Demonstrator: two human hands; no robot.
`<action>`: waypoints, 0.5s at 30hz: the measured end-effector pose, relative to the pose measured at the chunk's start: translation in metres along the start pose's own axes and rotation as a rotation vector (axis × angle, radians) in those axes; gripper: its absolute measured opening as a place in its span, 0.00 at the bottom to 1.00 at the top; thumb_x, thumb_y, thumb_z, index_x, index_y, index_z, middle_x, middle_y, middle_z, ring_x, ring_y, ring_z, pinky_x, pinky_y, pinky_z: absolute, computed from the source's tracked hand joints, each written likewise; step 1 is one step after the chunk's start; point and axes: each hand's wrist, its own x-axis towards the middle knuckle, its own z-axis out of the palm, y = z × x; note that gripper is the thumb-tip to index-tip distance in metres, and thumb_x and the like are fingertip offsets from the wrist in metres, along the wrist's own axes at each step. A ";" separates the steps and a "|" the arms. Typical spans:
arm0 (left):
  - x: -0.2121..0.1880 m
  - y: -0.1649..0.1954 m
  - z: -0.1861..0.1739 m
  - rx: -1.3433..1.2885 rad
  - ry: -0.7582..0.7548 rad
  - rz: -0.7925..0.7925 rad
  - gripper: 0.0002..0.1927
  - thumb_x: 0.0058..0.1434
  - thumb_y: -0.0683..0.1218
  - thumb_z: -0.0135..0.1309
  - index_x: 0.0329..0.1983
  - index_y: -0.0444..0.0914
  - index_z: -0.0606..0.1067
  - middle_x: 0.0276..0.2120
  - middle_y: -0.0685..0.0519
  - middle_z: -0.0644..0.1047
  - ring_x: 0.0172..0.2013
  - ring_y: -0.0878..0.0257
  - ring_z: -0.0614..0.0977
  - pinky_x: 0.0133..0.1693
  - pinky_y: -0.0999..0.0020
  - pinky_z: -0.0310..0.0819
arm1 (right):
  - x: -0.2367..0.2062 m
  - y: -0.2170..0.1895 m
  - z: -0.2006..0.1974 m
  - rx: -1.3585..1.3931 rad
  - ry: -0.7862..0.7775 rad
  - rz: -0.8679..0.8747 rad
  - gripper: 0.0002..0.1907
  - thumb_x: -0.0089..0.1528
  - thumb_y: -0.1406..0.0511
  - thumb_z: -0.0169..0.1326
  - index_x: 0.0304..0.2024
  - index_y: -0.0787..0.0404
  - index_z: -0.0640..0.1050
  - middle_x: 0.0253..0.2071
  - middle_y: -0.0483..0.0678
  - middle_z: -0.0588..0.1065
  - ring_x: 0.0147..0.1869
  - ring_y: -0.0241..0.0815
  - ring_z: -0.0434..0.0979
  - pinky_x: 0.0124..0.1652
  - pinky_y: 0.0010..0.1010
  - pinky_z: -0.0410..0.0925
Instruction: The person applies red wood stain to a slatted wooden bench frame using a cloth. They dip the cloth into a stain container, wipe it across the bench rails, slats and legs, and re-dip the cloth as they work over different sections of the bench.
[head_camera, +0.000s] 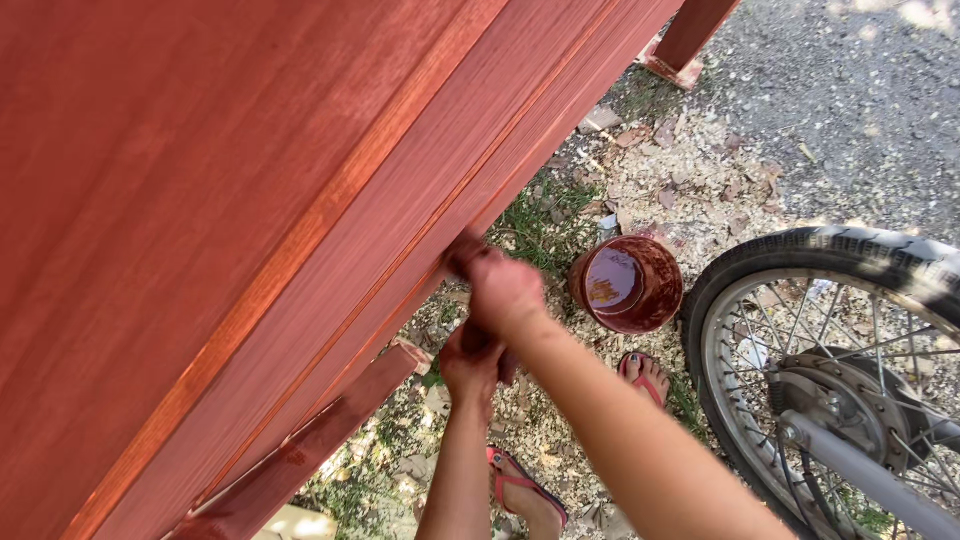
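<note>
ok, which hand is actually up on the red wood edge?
The right hand, higher in the picture, presses something small and dark against the edge of the red-stained wood panel. The left hand sits below it, off the wood.

Motorcycle wheel (840, 370) cut off by right and bottom edges. Stained wood panel (200, 220) cropped at top and left. Item gripped in right hand (500, 290) blurred, unidentifiable. Left hand (472, 362) partly hidden behind right forearm.
</note>
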 end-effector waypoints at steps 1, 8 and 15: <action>-0.005 0.000 -0.016 0.036 0.052 -0.092 0.21 0.54 0.38 0.69 0.50 0.31 0.76 0.39 0.46 0.78 0.33 0.56 0.76 0.32 0.59 0.70 | -0.007 -0.016 0.015 0.001 0.050 -0.077 0.20 0.61 0.64 0.55 0.57 0.50 0.76 0.50 0.53 0.76 0.47 0.50 0.83 0.42 0.41 0.77; 0.003 -0.003 -0.014 0.087 0.042 0.127 0.18 0.52 0.36 0.68 0.45 0.35 0.77 0.42 0.56 0.82 0.40 0.66 0.82 0.45 0.70 0.78 | 0.007 -0.005 0.015 -0.189 0.010 -0.310 0.12 0.66 0.62 0.52 0.51 0.52 0.79 0.55 0.57 0.73 0.46 0.50 0.84 0.40 0.42 0.78; 0.041 0.016 0.149 -0.225 -0.258 0.218 0.21 0.50 0.31 0.63 0.49 0.30 0.78 0.43 0.52 0.81 0.42 0.62 0.82 0.47 0.66 0.78 | 0.058 0.118 -0.088 -0.089 0.255 -0.046 0.14 0.62 0.62 0.57 0.50 0.52 0.81 0.53 0.52 0.75 0.49 0.53 0.82 0.45 0.43 0.76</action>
